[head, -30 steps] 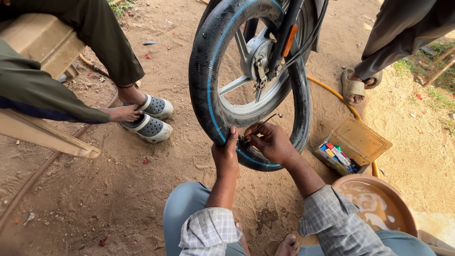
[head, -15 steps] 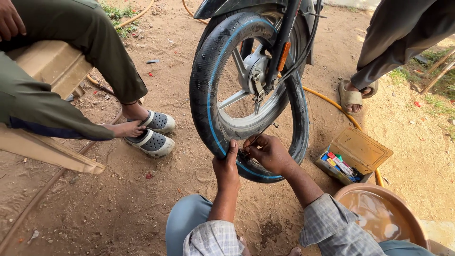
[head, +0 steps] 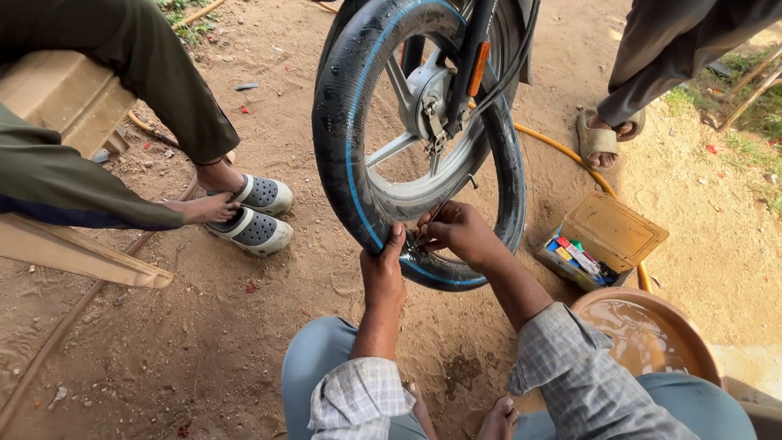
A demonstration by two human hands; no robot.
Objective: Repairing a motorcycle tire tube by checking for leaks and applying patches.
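Note:
A black motorcycle tyre (head: 338, 122) with a thin blue stripe stands upright on its silver alloy wheel (head: 423, 175) over the sandy ground. My left hand (head: 381, 269) clasps the bottom of the tyre from the near side, thumb up on the tread. My right hand (head: 458, 232) is closed around a thin metal tool (head: 428, 224) poked between the tyre's edge and the rim at the bottom of the wheel. My knees in light blue trousers frame the lower edge of the view.
A seated person's leg and grey clogs (head: 254, 216) are to the left on a tan chair (head: 57, 106). Another person's sandalled foot (head: 603, 134) stands at upper right. An open yellow box (head: 607, 236) of small parts, an orange hose (head: 570, 155) and a brown water basin (head: 652, 330) lie right.
My view has drifted slightly closer to the wheel. Both hands stay at the bottom of the tyre, the right one working the tool against the rim.

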